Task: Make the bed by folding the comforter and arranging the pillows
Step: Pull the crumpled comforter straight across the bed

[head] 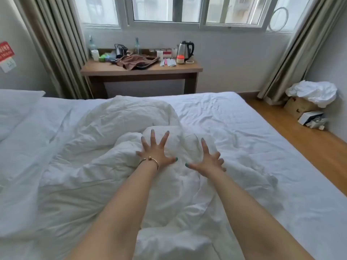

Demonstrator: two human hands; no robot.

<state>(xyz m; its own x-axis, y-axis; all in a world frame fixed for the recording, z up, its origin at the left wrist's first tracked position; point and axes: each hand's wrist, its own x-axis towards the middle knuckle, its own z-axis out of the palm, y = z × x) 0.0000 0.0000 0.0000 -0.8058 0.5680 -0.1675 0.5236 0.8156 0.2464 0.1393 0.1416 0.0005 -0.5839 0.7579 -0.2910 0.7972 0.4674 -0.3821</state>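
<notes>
Arms both extended forward from the lower edge of the head view, forearms bare, converging slightly toward the middle of the bed. Left hand (156,154) palm down, fingers straight and fanned wide apart, thumb pointing inward; gold bracelet (149,160) on that wrist. Right hand (208,161) also palm down, index finger straight, remaining fingers spread but somewhat bent at the knuckles, thumb pointing inward toward the left thumb. Neither hand grips anything; whether the palms press on the fabric or hover just above it cannot be told. Comforter (105,147), white, lies crumpled in a heap on the white sheet (253,143), occupying the centre and left of the mattress, directly beneath both hands. Its long axis runs roughly from the near edge of the bed toward the far edge, with a rolled ridge at the far end. Pillow (15,107), white, lies flat at the left end of the bed, well apart from the hands.
</notes>
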